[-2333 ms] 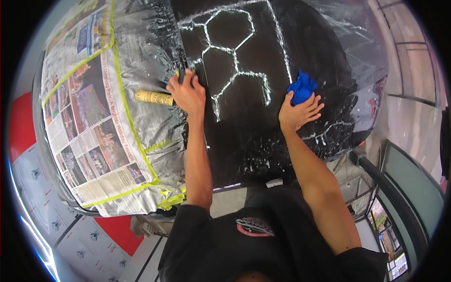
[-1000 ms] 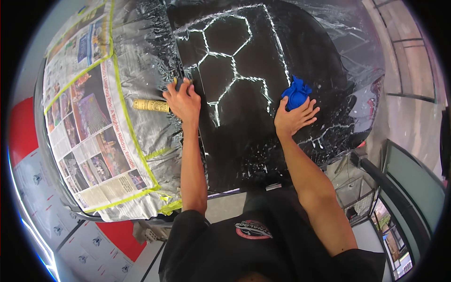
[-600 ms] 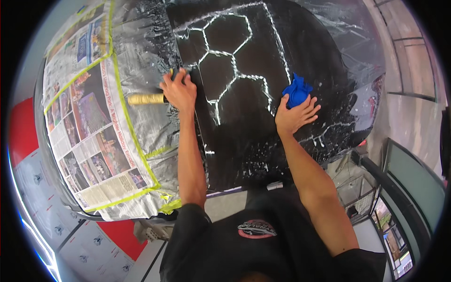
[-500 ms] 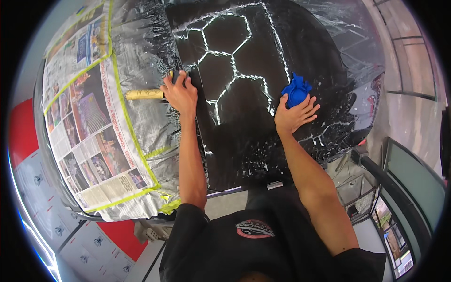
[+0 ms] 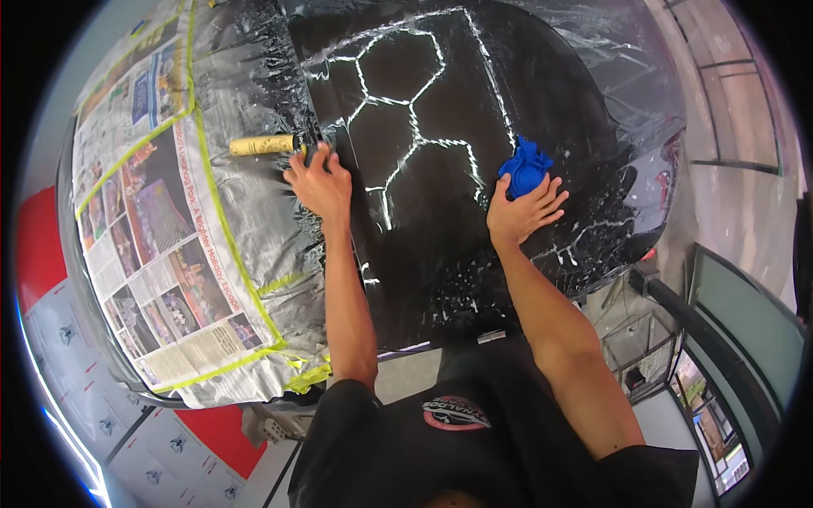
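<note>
My right hand (image 5: 521, 218) holds a bunched blue cloth (image 5: 527, 169) against a glossy black car panel (image 5: 432, 254), its thumb along the near side and its fingers out to the right. On the panel, white foamy lines (image 5: 415, 127) form hexagon-like shapes inside a straight border. My left hand (image 5: 322, 188) is at the panel's left edge, fingers apart, with nothing visible in its grasp. Just beyond its fingertips a yellow cylinder with a black end (image 5: 263, 145) lies on wet clear plastic sheeting (image 5: 254, 199). A small yellow and dark bit shows by the fingertips, too hidden to name.
Newspaper sheets (image 5: 182, 245) edged with yellow-green masking tape (image 5: 222, 229) cover the left part of the car. Wet plastic (image 5: 627, 46) lies at the far right. A dark post (image 5: 711, 339) and a metal rack (image 5: 639, 360) stand at the near right.
My left hand has let go of the yellow cylinder's black end and drawn slightly nearer to me. The cylinder lies by itself, shifted a little away. My right hand stays at the blue cloth.
</note>
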Available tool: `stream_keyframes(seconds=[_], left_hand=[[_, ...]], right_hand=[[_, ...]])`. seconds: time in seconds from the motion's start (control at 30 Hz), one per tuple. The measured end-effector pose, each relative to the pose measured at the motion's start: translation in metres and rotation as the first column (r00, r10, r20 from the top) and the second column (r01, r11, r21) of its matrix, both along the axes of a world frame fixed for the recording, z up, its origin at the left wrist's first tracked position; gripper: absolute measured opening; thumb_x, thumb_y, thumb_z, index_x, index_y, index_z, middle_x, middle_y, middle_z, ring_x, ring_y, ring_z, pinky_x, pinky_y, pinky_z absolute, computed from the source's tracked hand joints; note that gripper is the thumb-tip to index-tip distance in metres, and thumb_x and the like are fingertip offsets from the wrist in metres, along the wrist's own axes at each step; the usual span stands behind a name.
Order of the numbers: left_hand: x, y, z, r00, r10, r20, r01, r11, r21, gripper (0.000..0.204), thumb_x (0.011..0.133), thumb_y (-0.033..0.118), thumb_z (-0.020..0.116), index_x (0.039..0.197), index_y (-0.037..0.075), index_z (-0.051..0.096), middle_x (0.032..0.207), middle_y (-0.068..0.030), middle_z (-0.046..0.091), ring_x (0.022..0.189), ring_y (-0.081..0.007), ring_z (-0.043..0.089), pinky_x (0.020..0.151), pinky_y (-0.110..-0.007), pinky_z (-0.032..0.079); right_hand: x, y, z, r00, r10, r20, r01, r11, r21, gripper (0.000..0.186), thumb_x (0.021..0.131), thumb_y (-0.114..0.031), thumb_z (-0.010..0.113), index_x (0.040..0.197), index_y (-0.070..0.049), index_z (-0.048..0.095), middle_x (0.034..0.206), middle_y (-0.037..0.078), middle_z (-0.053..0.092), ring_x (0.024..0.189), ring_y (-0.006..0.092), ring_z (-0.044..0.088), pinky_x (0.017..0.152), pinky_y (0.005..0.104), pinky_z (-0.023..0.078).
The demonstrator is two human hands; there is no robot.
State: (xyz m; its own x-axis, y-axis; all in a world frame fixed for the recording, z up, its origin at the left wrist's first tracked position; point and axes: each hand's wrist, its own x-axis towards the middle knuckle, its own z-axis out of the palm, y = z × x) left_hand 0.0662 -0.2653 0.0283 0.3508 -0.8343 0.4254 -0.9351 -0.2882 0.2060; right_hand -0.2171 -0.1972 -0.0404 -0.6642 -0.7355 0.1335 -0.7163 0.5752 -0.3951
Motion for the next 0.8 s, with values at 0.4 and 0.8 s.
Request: stream_keyframes(seconds=[0.4,0.8], left_hand=[[0.008,-0.018,0.003,0.997,0.018,0.081,-0.017,1.000,-0.016,0.027,0.078,0.018,0.079,0.104,0.017,0.079,0.115,-0.0160,0.060,0.099,-0.0393,0.056,0.080,-0.048,0.052],[-0.003,-0.007,0.001,0.997,0.014,0.079,-0.013,1.000,-0.011,0.026,0.079,0.019,0.077,0.105,0.019,0.080,0.116,-0.0171,0.060,0.102,-0.0392,0.056,0.081,-0.048,0.051]], right_hand=[[0.005,0.000,0.004,1.000,0.005,0.020,-0.005,1.000,0.001,0.085,0.090,-0.050,0.066,0.153,-0.003,0.032,0.160,0.019,0.030,0.154,0.0447,0.013,0.123,0.0631,0.009],[0.001,-0.003,0.003,1.000,-0.001,0.020,0.000,1.000,0.029,0.087,0.090,-0.050,0.067,0.153,-0.003,0.030,0.161,0.019,0.029,0.154,0.0438,0.012,0.123,0.0629,0.009]])
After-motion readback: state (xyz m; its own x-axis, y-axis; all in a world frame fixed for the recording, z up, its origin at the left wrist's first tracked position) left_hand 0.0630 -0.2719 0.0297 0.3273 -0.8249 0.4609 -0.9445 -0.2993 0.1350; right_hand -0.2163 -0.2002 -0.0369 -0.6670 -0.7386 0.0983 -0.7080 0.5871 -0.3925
